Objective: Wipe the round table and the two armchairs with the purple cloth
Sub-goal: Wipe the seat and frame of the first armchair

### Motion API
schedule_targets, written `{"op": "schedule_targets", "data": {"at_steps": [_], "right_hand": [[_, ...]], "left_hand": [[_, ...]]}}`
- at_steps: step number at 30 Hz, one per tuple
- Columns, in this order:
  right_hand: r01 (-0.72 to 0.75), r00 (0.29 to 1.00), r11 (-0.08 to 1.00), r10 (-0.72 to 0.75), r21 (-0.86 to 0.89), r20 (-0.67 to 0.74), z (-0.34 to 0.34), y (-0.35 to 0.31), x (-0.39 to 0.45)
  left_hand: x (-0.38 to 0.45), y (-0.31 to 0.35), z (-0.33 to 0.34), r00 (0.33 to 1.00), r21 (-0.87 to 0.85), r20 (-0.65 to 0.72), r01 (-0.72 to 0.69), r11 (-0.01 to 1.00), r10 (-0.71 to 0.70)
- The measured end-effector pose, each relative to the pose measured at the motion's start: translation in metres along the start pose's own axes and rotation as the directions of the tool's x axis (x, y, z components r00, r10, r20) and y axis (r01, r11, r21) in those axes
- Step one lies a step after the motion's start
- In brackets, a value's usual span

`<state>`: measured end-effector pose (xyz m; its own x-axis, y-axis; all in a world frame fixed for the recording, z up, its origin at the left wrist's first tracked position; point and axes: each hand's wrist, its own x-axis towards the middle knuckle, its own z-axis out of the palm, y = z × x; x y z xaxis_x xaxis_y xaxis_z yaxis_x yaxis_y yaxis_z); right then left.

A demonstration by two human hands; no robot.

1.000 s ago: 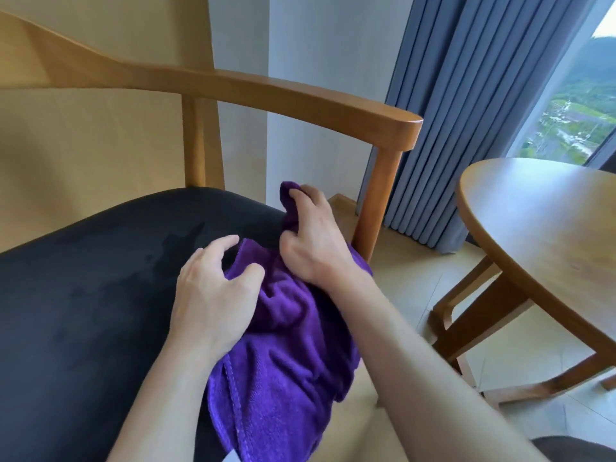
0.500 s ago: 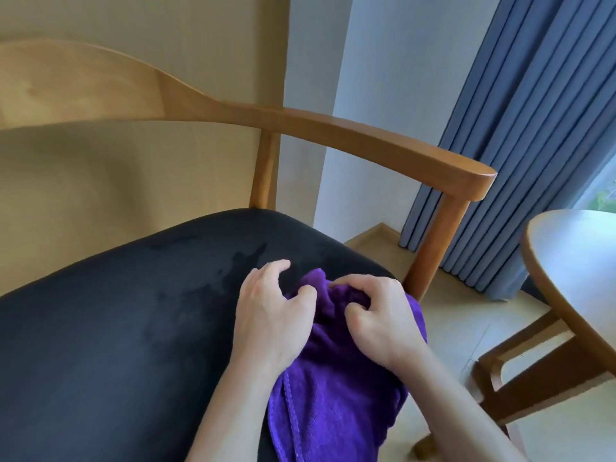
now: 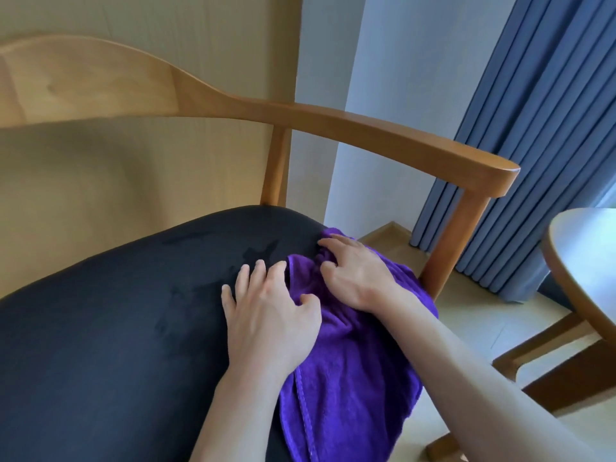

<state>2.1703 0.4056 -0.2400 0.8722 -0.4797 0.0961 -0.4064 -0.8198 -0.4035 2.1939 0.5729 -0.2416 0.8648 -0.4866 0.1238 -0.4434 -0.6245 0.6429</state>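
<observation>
The purple cloth [image 3: 350, 378] lies bunched on the right side of the armchair's black seat cushion [image 3: 116, 328] and hangs over its front edge. My left hand [image 3: 270, 321] rests with spread fingers on the cushion at the cloth's left edge, its thumb on the cloth. Just to the right, my right hand [image 3: 353, 278] is on top of the cloth and gathers a fold of it between thumb and fingers. The chair's wooden armrest [image 3: 383, 135] curves above both hands. Part of the round wooden table [image 3: 586, 261] shows at the right edge.
Darker damp-looking streaks [image 3: 206, 261] mark the cushion left of my hands. Blue curtains [image 3: 533, 128] hang behind the armrest post [image 3: 453, 241]. The table's wooden legs [image 3: 550, 371] stand on the pale floor at the right. A beige wall panel is behind the chair.
The view has shifted left and closer to the seat. My left hand has let go of the cloth and spread flat on the cushion. My right hand has moved up over the cloth's top edge.
</observation>
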Motion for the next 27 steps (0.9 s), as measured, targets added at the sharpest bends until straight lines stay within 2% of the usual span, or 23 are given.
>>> {"op": "schedule_targets", "data": {"at_steps": [4, 6, 12, 14, 16, 18, 21, 24, 27], "right_hand": [[0.132, 0.989, 0.988, -0.125, 0.079, -0.082, -0.004, 0.003, -0.051], [0.155, 0.982, 0.975, -0.135, 0.156, -0.132, -0.004, 0.004, -0.067], [0.116, 0.937, 0.930, 0.013, 0.348, -0.349, -0.014, 0.000, -0.010], [0.062, 0.960, 0.940, 0.036, 0.334, -0.279, -0.010, -0.003, 0.016], [0.022, 0.996, 0.991, -0.010, 0.136, -0.085, 0.006, -0.002, 0.027], [0.017, 1.000, 0.999, -0.017, -0.036, 0.024, 0.017, -0.003, 0.027], [0.018, 1.000, 0.996, -0.018, -0.084, 0.003, 0.017, -0.006, 0.012], [0.118, 0.993, 0.993, -0.118, -0.023, -0.025, 0.008, -0.009, -0.021], [0.137, 0.987, 0.990, -0.134, 0.023, -0.092, 0.003, -0.012, -0.052]], "left_hand": [[0.002, -0.002, -0.004, 1.000, 0.031, 0.003, 0.019, 0.999, -0.019], [0.002, -0.004, -0.005, 1.000, 0.040, 0.016, 0.015, 0.999, -0.016], [0.000, -0.005, -0.006, 0.999, 0.083, 0.028, -0.017, 0.996, 0.015], [0.000, -0.007, -0.005, 0.999, 0.094, 0.027, -0.019, 0.995, 0.016], [0.000, -0.008, -0.003, 1.000, 0.104, 0.023, -0.017, 0.994, 0.015], [0.000, -0.008, -0.002, 1.000, 0.119, 0.021, -0.016, 0.993, 0.013], [0.001, -0.009, -0.002, 1.000, 0.109, 0.031, -0.006, 0.994, 0.003], [0.001, -0.010, -0.004, 1.000, 0.082, 0.024, 0.005, 0.997, -0.007], [0.003, -0.009, -0.006, 1.000, 0.089, 0.014, 0.007, 0.996, -0.008]]}}
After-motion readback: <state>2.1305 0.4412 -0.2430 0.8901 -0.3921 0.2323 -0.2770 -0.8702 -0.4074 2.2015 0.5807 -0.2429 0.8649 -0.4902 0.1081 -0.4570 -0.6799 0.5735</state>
